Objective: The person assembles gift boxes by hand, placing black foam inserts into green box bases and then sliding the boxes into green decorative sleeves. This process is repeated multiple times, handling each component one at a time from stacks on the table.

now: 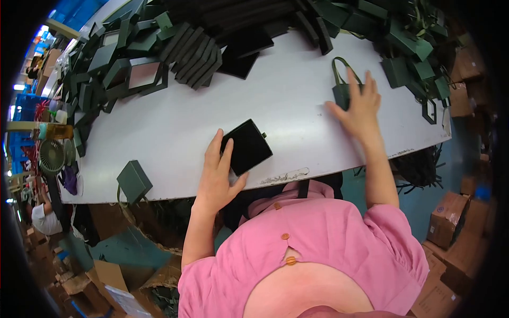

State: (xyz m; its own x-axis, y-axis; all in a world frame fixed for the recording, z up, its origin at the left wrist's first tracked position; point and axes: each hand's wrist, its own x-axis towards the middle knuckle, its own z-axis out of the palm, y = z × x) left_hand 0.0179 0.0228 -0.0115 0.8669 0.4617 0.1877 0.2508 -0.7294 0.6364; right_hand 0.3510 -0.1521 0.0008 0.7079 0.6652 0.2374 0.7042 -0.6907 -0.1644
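1. Lying flat and slightly askew on the table (pixel 175 132), near its front edge, is the black box (pixel 248 147). The left hand (pixel 216 177) has it by the near-left corner, fingers (pixel 227 153) laid on top and thumb at the edge, in a loose pinch.
2. The box looks like rigid card: light, stiff and matt rather than slippery, though its corners would dent. The two opposite sides give the surest hold. The small tab (pixel 263 134) looks too slight to carry it.
3. The right hand (pixel 361 106) lies flat, fingers spread, on a small green bag (pixel 339 95). The bag seems soft and foldable, best lifted by its loop handle (pixel 335 66).
4. Green boxes (pixel 132 74) crowd the far side.
5. No brand, label or writing can be read anywhere.
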